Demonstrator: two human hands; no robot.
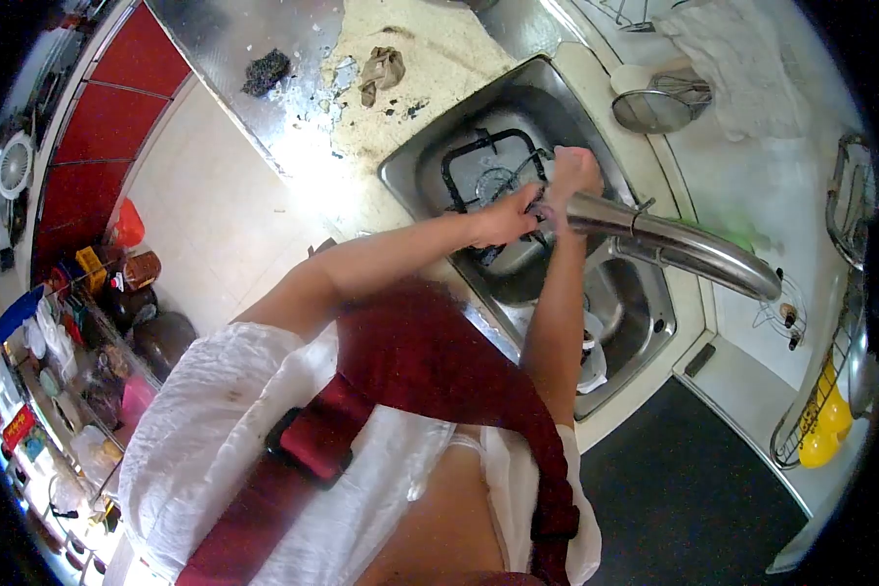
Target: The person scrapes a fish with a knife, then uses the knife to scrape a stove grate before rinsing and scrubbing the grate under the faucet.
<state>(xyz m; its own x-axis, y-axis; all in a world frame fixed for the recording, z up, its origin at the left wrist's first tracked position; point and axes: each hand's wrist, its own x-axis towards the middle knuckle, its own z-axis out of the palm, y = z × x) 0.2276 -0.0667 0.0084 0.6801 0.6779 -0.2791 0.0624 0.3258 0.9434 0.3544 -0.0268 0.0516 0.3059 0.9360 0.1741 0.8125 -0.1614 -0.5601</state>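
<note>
While the steel sink (645, 337) took up the right of the worktop (400, 117), its long tap (684, 249) reached left over the basin, and the black stove grate (474, 161) lay in the far end under the spout. It looked like the scrubbing stage. The left hand (506, 217) had its fingers curled on a near bar; the right hand (574, 176) hovered just beside it, but its fingers were too blurred to read. Turning the wet grate would call for a firm hold.
</note>
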